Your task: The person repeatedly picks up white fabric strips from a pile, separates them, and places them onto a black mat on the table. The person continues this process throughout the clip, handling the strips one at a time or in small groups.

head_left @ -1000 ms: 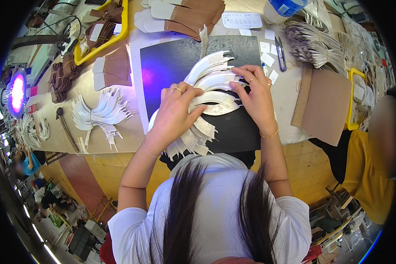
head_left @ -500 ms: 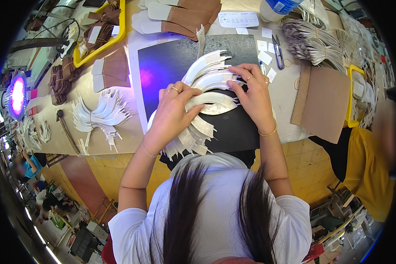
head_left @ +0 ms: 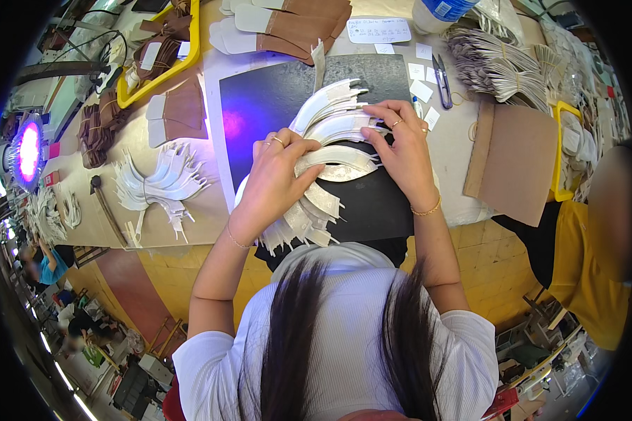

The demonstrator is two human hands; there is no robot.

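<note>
Curved white strips [head_left: 330, 98] lie fanned in overlapping layers on a black mat [head_left: 376, 210]. My left hand [head_left: 277, 168] closes on the left ends of a middle group of curved strips [head_left: 340, 130], thumb and fingers pinched together. At that group's right ends, my right hand [head_left: 402, 144] pinches the narrow tips between thumb and fingers. Below the pinched group, one curved strip [head_left: 344, 168] arches over the mat. More pale strips [head_left: 305, 219] spread beneath my left wrist toward my body. The undersides of my fingers are partly hidden.
Left of the mat lie a tied bundle of white strips [head_left: 158, 181], a hammer [head_left: 105, 210] and a lit lamp [head_left: 27, 154]. Snips [head_left: 442, 81] and a brown panel [head_left: 518, 158] lie on the right. A bottle [head_left: 439, 14] stands behind. A person in yellow [head_left: 586, 274] is at far right.
Both hands keep their pinch on the strips with almost no movement. The person in yellow at the right has shifted slightly.
</note>
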